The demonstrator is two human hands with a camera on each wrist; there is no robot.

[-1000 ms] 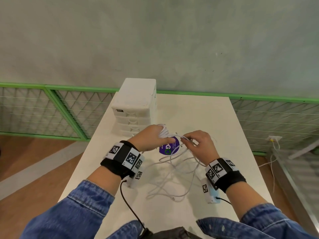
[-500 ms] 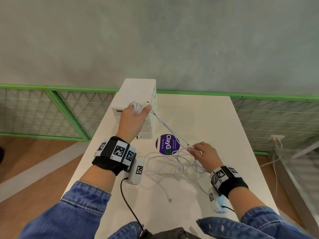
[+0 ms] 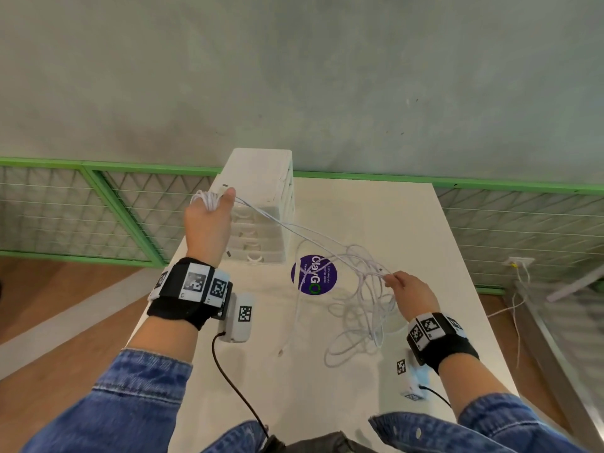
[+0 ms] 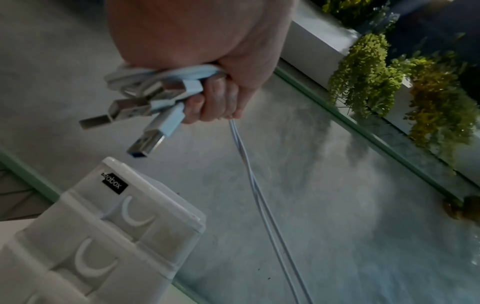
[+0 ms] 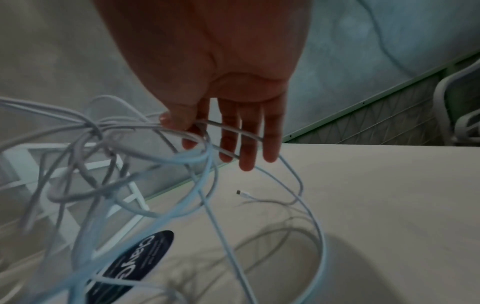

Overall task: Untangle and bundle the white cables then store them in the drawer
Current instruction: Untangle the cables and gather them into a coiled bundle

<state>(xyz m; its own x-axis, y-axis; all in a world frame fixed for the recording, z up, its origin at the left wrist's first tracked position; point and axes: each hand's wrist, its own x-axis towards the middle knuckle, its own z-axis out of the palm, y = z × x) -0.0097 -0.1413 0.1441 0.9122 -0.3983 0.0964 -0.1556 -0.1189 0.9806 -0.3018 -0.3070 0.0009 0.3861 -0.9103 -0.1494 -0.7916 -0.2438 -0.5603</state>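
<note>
My left hand (image 3: 212,204) is raised in front of the white drawer unit (image 3: 261,178) and grips a bunch of white cable ends. In the left wrist view several USB plugs (image 4: 145,107) stick out of the left hand (image 4: 207,96), and two strands (image 4: 257,197) run down from it. Taut strands (image 3: 294,228) stretch from that fist to my right hand (image 3: 397,282), which pinches the tangle of white cables (image 3: 366,308) between thumb and fingers above the table. In the right wrist view the right hand (image 5: 207,131) has loops (image 5: 130,164) hanging from it.
A round purple sticker (image 3: 313,274) lies on the white table (image 3: 392,217) beside the closed drawer unit. A loose connector end (image 3: 280,351) lies near the table's middle. A green mesh railing (image 3: 98,204) runs behind, and the floor drops off at the left edge.
My left hand has risen and moved back-left from the table's middle to the drawer unit's top, pulling strands taut. My right hand has shifted right and nearer, lifting the tangle.
</note>
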